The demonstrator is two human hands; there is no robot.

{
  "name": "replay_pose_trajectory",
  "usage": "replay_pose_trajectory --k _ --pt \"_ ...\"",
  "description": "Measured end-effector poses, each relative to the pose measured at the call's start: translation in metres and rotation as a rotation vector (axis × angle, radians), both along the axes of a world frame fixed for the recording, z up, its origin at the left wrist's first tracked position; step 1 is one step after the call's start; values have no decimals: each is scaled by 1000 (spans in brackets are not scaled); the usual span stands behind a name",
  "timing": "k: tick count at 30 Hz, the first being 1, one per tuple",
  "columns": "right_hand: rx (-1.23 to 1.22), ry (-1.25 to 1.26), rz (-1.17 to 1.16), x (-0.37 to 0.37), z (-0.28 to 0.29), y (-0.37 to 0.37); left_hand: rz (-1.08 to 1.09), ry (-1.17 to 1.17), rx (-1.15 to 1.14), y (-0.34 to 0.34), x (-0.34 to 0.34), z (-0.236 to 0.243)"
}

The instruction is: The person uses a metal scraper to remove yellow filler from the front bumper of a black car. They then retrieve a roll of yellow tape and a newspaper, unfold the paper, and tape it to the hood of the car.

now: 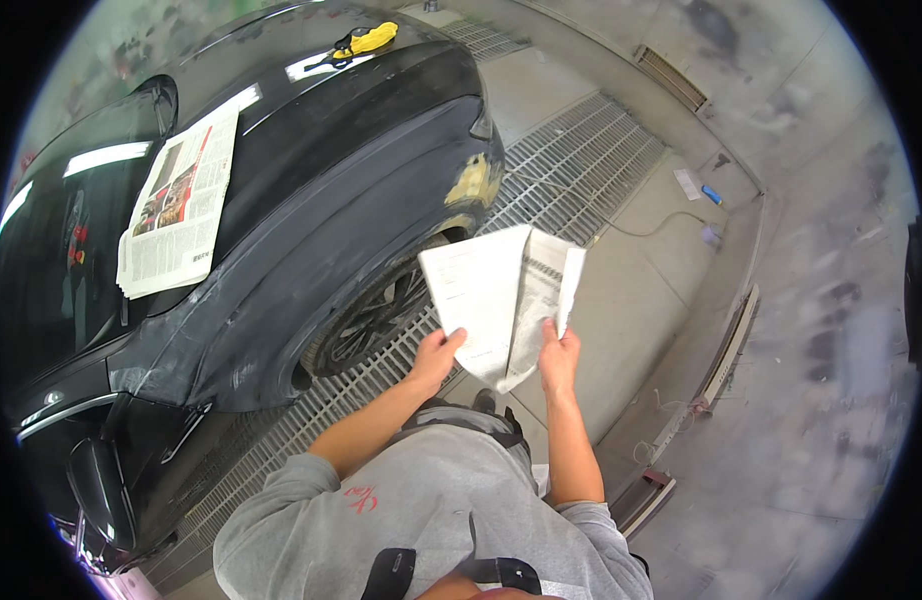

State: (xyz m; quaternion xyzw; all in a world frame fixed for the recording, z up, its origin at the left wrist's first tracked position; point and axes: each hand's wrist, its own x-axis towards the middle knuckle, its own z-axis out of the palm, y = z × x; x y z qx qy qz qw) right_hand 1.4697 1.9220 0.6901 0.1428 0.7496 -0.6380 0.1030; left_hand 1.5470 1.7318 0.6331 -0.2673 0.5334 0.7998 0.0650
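Between my two hands a folded sheet of newspaper [476, 290] is held up in front of my body, creased down its right part. My left hand [436, 360] grips its lower left edge, thumb on top. On the lower right edge, my right hand [559, 355] pinches the paper in the same way. To the left stands a black car [311, 200] with a dull, sanded-looking fender and a yellowish patch [473, 182] near the bumper corner. A stack of newspapers [176, 205] lies on its hood and windshield edge. Behind the held paper, the front wheel [371, 318] partly shows.
Yellow-and-black gloves or cloth [366, 40] lie on the hood. Metal floor grating [581, 150] runs under and past the car. Near the right wall [821, 330] are a blue object [711, 195], a white paper [687, 184] and a thin hose [651, 233]. The side mirror [103, 490] juts out lower left.
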Motion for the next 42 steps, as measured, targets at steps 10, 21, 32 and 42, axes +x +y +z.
replay_pose_trajectory --k 10,21,32,42 --pt "-164 487 109 -7 99 51 -256 446 -617 -63 -62 75" --pt "-289 511 -84 33 148 165 -674 743 -133 -53 -223 182" --pt "205 492 -805 40 80 167 -968 580 -213 150 -224 156" --pt "82 732 -1085 53 109 272 -1291 440 254 383 -194 145"
